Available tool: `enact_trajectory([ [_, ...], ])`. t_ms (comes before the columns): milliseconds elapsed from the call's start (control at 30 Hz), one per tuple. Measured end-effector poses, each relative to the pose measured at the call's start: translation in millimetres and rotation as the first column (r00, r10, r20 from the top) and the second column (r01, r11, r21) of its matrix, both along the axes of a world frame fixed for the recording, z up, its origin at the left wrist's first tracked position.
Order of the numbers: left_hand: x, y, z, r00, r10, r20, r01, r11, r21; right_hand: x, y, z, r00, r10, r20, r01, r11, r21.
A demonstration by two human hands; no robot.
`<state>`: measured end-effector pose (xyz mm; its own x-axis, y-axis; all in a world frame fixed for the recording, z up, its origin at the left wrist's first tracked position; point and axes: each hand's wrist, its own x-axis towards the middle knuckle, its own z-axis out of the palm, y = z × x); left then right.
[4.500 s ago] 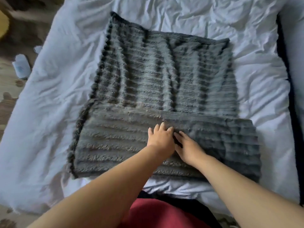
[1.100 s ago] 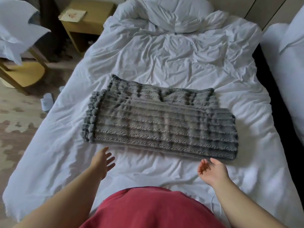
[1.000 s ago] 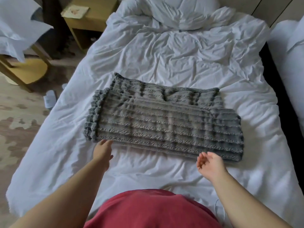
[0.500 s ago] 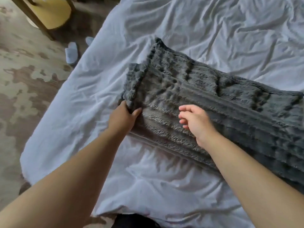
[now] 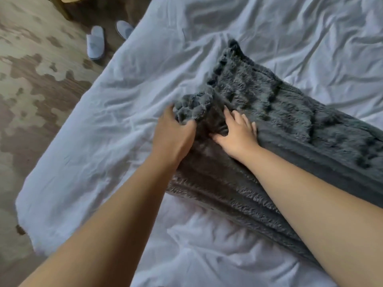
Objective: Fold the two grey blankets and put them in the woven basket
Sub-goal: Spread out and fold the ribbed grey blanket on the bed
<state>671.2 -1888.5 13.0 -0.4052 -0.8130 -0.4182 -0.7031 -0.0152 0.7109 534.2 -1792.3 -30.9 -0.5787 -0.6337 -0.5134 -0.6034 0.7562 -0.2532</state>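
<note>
A fluffy grey blanket [image 5: 290, 129], folded into a long strip, lies across the white bed. My left hand [image 5: 173, 135] grips its bunched left end, thumb on top and fingers under the pile. My right hand [image 5: 236, 131] is beside it, fingers spread on the fabric and thumb dug into a fold, holding the same end. Only one grey blanket shows. The woven basket is out of view.
The white bed sheet [image 5: 116, 125] is creased and its left edge drops to a patterned carpet [image 5: 31, 83]. Two white slippers [image 5: 95, 44] lie on the floor by the bed. A wooden furniture leg [image 5: 60, 7] stands at the top left.
The view has moved closer to the blanket's left end. My right hand came down onto the fabric next to my left, and the left end is now lifted and bunched.
</note>
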Motion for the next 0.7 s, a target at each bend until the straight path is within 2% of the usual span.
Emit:
enact_trajectory([
  [33, -15.7, -1.6, -1.5, 0.999, -0.05, -0.007, 0.049, 0.997, -0.066, 1.1, 0.6, -3.1, 1.0, 0.005, 0.01, -0.005, 1.0, -0.003],
  [100, -44.4, -4.2, -9.5, 0.97, -0.225, 0.092, 0.236, 0.963, -0.132, -2.0, 4.6, -3.6, 0.996, 0.008, 0.094, -0.005, 1.0, -0.03],
  [167, -55.3, -11.3, -23.1, 0.938, -0.305, 0.163, 0.325, 0.939, -0.115, -9.5, 14.1, 1.0, 0.982, 0.035, 0.188, -0.014, 0.994, -0.113],
  [200, -54.4, -15.9, -29.3, 0.944, -0.288, 0.162, 0.303, 0.951, -0.07, -12.9, 22.4, 2.9, 0.984, 0.064, 0.169, -0.037, 0.987, -0.156],
  [233, -50.4, -21.1, -35.5, 0.952, -0.26, 0.163, 0.266, 0.964, -0.012, -15.4, 32.3, 3.5, 0.993, 0.083, 0.088, -0.066, 0.982, -0.174],
  [300, -46.2, -25.9, -43.4, 0.951, -0.236, 0.2, 0.232, 0.972, 0.043, -16.1, 56.0, 0.6, 0.992, 0.058, -0.11, -0.067, 0.994, -0.086],
  [333, -49.6, -23.9, -43.1, 0.94, -0.237, 0.244, 0.24, 0.971, 0.019, -14.8, 67.2, -2.9, 0.988, 0.035, -0.152, -0.037, 0.999, -0.011],
  [433, -70.4, 4.1, -31.3, 0.912, -0.191, 0.363, 0.3, 0.914, -0.272, -9.1, 85.0, -18.1, 0.991, 0.0, -0.136, 0.015, 0.994, 0.105],
  [500, -82.3, 37.8, -21.2, 0.927, -0.193, 0.321, 0.332, 0.819, -0.467, -7.4, 84.3, -25.8, 0.989, -0.025, -0.145, 0.037, 0.996, 0.083],
  [567, -84.7, 74.5, -21.4, 0.909, -0.309, 0.279, 0.415, 0.726, -0.548, -7.0, 81.8, -30.5, 0.988, -0.039, -0.147, 0.045, 0.998, 0.04],
  [600, -80.9, 88.6, -25.6, 0.874, -0.38, 0.303, 0.486, 0.707, -0.514, -8.5, 82.3, -31.5, 0.991, -0.034, -0.133, 0.038, 0.999, 0.027],
  [700, -61.0, 102.2, -50.3, 0.709, -0.507, 0.49, 0.666, 0.709, -0.231, -22.2, 92.8, -30.7, 0.997, -0.008, -0.078, 0.008, 1.0, 0.003],
])
